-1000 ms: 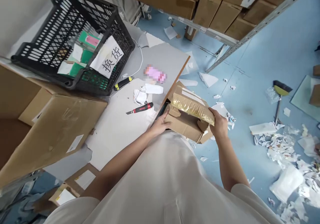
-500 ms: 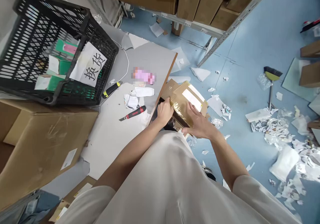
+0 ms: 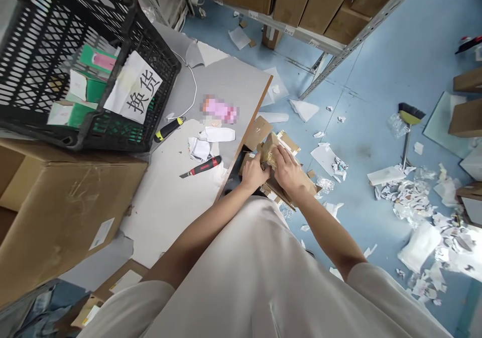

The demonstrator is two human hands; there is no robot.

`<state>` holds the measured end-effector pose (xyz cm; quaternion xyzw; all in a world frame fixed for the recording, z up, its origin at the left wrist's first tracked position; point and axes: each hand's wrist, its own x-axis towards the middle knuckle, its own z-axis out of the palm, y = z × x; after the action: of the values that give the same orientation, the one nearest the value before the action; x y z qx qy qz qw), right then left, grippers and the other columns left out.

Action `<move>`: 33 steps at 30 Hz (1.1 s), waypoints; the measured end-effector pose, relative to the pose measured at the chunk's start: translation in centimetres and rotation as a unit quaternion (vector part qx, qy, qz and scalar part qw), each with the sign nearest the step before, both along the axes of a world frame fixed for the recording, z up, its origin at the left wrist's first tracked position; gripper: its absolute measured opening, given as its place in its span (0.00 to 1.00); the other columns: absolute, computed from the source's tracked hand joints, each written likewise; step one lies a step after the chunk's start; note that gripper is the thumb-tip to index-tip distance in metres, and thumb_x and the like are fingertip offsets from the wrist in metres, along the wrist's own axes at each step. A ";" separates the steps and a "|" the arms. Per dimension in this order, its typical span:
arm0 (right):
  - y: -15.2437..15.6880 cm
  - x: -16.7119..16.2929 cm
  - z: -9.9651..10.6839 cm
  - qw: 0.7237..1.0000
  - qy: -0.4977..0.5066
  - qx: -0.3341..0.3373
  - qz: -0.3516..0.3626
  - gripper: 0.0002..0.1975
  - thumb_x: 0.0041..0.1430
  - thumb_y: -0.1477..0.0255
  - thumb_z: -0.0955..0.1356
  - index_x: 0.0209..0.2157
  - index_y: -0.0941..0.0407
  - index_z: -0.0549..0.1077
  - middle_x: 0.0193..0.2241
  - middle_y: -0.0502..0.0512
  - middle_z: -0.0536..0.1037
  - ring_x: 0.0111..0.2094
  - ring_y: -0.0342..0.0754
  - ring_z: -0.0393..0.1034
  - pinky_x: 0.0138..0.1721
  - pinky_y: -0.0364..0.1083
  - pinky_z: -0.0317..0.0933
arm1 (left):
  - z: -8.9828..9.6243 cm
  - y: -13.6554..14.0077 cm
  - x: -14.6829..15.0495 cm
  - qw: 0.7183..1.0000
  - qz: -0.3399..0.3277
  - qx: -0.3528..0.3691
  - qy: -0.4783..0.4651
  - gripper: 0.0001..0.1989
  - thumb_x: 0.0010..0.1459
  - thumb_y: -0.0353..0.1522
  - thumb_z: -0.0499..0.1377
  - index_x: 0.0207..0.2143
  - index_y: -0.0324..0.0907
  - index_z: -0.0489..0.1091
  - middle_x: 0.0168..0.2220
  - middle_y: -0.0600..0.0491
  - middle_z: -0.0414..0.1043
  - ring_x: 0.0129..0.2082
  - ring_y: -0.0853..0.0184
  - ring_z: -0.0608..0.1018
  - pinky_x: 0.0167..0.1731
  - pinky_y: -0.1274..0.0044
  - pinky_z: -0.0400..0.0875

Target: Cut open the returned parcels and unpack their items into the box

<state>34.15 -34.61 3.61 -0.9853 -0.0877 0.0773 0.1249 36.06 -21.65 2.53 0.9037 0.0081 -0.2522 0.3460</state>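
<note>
At the table's front edge, my left hand (image 3: 255, 172) is closed on the near left side of a brown cardboard box (image 3: 270, 147) with shiny packing tape across it. My right hand (image 3: 289, 171) grips the taped part from above, fingers bent over it. The box looks bent and partly collapsed between my hands; much of it lies hidden under them. Other brown cardboard (image 3: 258, 132) shows just beyond. On the table to the left lie a red and black utility knife (image 3: 201, 167) with its blade out, and crumpled white paper (image 3: 199, 148).
A black crate (image 3: 130, 72) with green boxes inside stands at left, above a large cardboard box (image 3: 71, 202). A yellow and black cutter (image 3: 168, 129) and a blurred pink item (image 3: 219, 109) lie on the table. A metal shelf (image 3: 293, 30) holds boxes; paper scraps (image 3: 404, 197) and a broom (image 3: 410, 114) lie on the floor.
The taped box was flatter with its white label showing; now it is bent up and the label is mostly covered. My right hand has moved left, closer to my left hand.
</note>
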 end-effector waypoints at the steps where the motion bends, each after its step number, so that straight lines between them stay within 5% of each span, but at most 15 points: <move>1: -0.3 0.1 -0.2 1.000 0.002 0.001 0.014 0.27 0.59 0.81 0.57 0.61 0.62 0.60 0.61 0.65 0.62 0.61 0.57 0.58 0.58 0.55 0.57 | 0.0 -0.1 0.1 1.000 0.006 -0.003 0.026 0.31 0.54 0.34 0.58 0.61 0.39 0.57 0.47 0.40 0.75 0.46 0.50 0.76 0.45 0.67 0.67; 6: -0.9 0.4 -0.4 0.998 0.013 -0.024 0.055 0.24 0.61 0.80 0.57 0.59 0.63 0.62 0.60 0.67 0.64 0.60 0.57 0.60 0.54 0.53 0.59 | -1.0 -1.0 0.3 0.998 0.026 0.016 0.060 0.23 0.60 0.30 0.50 0.58 0.40 0.62 0.45 0.39 0.76 0.44 0.51 0.77 0.45 0.66 0.66; 10: -0.6 0.4 0.8 0.995 0.089 -0.048 0.008 0.18 0.67 0.73 0.55 0.49 0.62 0.70 0.41 0.65 0.79 0.39 0.53 0.75 0.36 0.45 0.63 | -2.6 -0.3 0.0 0.997 0.024 0.061 0.034 0.20 0.62 0.28 0.47 0.54 0.36 0.67 0.40 0.36 0.76 0.43 0.52 0.78 0.44 0.66 0.67; 14: -1.2 0.5 2.1 0.993 0.100 -0.056 -0.012 0.21 0.69 0.64 0.54 0.38 0.60 0.73 0.29 0.61 0.79 0.29 0.49 0.73 0.27 0.43 0.54 | -3.2 1.0 -0.1 0.996 0.014 0.087 -0.007 0.19 0.64 0.30 0.45 0.52 0.38 0.68 0.39 0.39 0.77 0.42 0.55 0.78 0.43 0.69 0.68; 18: -2.8 1.4 2.9 0.994 0.074 -0.053 -0.052 0.23 0.68 0.58 0.55 0.38 0.58 0.73 0.27 0.58 0.79 0.29 0.48 0.72 0.27 0.42 0.50 | -2.9 1.6 -0.2 1.000 0.006 0.024 -0.001 0.16 0.63 0.33 0.47 0.45 0.40 0.72 0.36 0.44 0.78 0.41 0.58 0.79 0.43 0.71 0.69; 21: -3.4 2.0 3.3 0.994 0.064 -0.059 -0.063 0.24 0.68 0.57 0.54 0.38 0.58 0.74 0.29 0.59 0.79 0.30 0.48 0.71 0.28 0.43 0.51 | -2.9 1.4 -0.5 0.993 0.028 -0.096 0.063 0.12 0.56 0.34 0.57 0.42 0.41 0.73 0.37 0.48 0.78 0.41 0.61 0.78 0.43 0.73 0.69; 24: -3.4 1.7 3.2 0.994 0.066 -0.030 -0.084 0.25 0.67 0.55 0.54 0.41 0.57 0.74 0.30 0.59 0.79 0.31 0.49 0.71 0.32 0.45 0.58 | -3.3 0.6 -1.1 0.952 0.138 -0.231 0.145 0.20 0.46 0.25 0.61 0.45 0.40 0.70 0.37 0.51 0.76 0.37 0.65 0.77 0.41 0.74 0.70; 28: -2.7 -0.2 1.5 0.991 0.045 0.122 0.013 0.25 0.65 0.56 0.59 0.55 0.57 0.66 0.53 0.63 0.72 0.52 0.55 0.67 0.49 0.52 0.63 | -3.3 -0.3 -2.0 0.821 0.326 -0.414 0.220 0.19 0.44 0.20 0.55 0.40 0.40 0.67 0.31 0.56 0.73 0.32 0.71 0.76 0.42 0.72 0.71; 31: -2.0 -1.9 0.4 0.978 0.051 0.168 0.115 0.33 0.62 0.58 0.62 0.63 0.61 0.54 0.64 0.67 0.55 0.65 0.58 0.48 0.59 0.59 0.55 | -2.9 -0.5 -2.7 0.740 0.332 -0.524 0.262 0.14 0.43 0.20 0.57 0.34 0.41 0.66 0.29 0.58 0.71 0.34 0.72 0.76 0.47 0.71 0.70; 33: -1.9 -2.7 0.6 0.973 0.048 0.179 0.136 0.32 0.63 0.61 0.62 0.64 0.59 0.53 0.65 0.66 0.54 0.66 0.56 0.46 0.60 0.58 0.54 | -2.9 -0.3 -3.3 0.728 0.317 -0.540 0.279 0.11 0.43 0.22 0.59 0.31 0.41 0.65 0.28 0.58 0.71 0.34 0.71 0.76 0.47 0.70 0.70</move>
<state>31.45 -36.52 4.22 -0.9210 -0.2275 0.1234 0.2912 32.80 -21.98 -0.37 0.3982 0.2524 -0.3304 0.8176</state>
